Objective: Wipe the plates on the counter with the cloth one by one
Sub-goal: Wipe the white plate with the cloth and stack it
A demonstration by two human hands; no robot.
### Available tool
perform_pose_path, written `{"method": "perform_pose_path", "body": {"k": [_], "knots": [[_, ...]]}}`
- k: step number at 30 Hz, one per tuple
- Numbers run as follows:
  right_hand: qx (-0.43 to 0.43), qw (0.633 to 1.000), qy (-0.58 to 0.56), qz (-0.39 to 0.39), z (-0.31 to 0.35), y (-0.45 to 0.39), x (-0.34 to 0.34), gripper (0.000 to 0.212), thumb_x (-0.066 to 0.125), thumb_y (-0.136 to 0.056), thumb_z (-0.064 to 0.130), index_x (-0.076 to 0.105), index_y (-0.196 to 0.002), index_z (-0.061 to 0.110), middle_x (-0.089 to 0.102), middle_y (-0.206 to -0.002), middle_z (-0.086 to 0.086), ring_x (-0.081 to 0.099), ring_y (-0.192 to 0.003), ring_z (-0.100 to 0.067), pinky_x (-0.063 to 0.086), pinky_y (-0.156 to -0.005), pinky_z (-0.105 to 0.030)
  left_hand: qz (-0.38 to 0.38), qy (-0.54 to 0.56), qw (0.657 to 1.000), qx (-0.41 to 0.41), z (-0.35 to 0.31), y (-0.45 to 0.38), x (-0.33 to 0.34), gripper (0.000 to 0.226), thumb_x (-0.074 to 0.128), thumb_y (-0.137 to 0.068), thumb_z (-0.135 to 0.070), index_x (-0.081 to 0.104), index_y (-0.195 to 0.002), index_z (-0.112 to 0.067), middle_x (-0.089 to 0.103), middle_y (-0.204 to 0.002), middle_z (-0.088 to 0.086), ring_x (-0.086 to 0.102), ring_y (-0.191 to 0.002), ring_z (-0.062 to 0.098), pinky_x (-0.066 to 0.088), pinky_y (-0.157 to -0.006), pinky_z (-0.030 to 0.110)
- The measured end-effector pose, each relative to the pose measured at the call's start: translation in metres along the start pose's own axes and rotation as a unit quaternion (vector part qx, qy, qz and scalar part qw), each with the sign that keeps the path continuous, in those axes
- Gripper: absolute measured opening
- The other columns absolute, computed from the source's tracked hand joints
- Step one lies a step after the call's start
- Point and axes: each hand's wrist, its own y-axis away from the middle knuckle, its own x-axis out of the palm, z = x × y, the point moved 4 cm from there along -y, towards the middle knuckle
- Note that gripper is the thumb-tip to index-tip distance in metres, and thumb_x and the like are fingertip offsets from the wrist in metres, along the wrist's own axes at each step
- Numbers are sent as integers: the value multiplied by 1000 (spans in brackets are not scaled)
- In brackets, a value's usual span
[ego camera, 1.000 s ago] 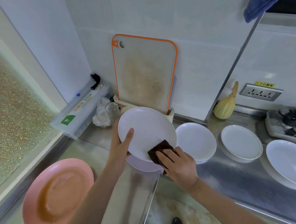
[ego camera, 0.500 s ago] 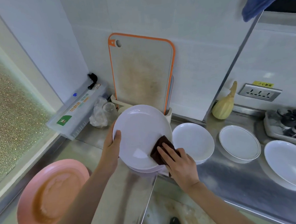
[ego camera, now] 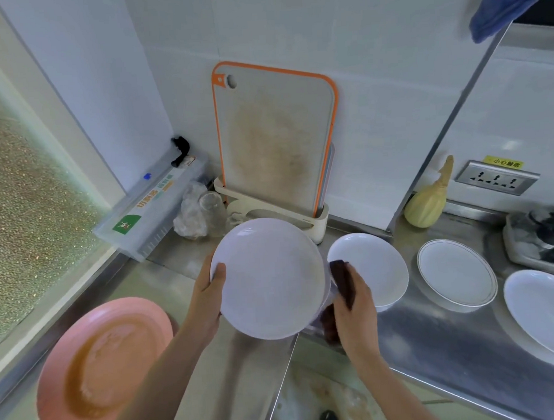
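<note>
Pink plate (ego camera: 104, 366), stained brown, unwiped, at table's left. Left hand (ego camera: 209, 293) grips white plate (ego camera: 268, 277) by its rim, tilted up for access. Right hand (ego camera: 354, 305) clutches dark cloth (ego camera: 343, 278) at the plate's right edge. Three white plates wait rightward on steel table (ego camera: 436, 339); tiled wall, cutting board (ego camera: 275, 139) behind.

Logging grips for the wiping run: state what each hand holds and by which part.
Left hand grips the white plate at its left rim, thumb on the face. Right hand holds the brown cloth, fingers curled round it.
</note>
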Motion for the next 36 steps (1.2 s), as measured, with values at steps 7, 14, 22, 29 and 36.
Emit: {"method": "perform_pose_path", "body": {"k": [7,14,22,29,36], "knots": [[228,868,-419,137,2,21,26,20,58,-90,32,62,-101,16,49,-53,-7,47,-43,-23,40,-48,-28,20,12,999,-28,27,6,-17,32,44,-98,-23,51,-127,-35,59,-128,-4,56,-117,21,49,-95,47],[126,970,-185,92,-2,29,57,27,72,-81,14,57,-102,23,67,-93,-1,64,-87,-21,54,-74,-35,14,-6,998,-62,52,23,-65,38,45,-95,-33,45,-132,-39,57,-133,-7,52,-124,20,45,-101,49],[199,974,-87,64,-45,80,105,23,66,-85,14,56,-104,24,66,-94,5,62,-90,-21,51,-81,-38,-77,-213,973,-39,83,54,-113,32,63,-74,-41,52,-104,-42,60,-104,-17,58,-96,9,42,-84,27],[262,963,-38,43,-79,128,120,24,65,-85,13,56,-106,18,66,-90,-1,62,-84,-25,48,-76,-35,-61,-336,931,-128,129,75,-139,54,55,-88,-2,32,-137,-5,48,-132,15,46,-121,35,37,-100,47],[271,962,-40,-1,-75,130,124,14,61,-88,15,54,-100,17,64,-87,-3,60,-78,-23,44,-71,-32,-111,-399,906,-82,130,80,-140,30,44,-96,-23,43,-126,-18,57,-108,-3,55,-97,24,45,-88,42]]}}
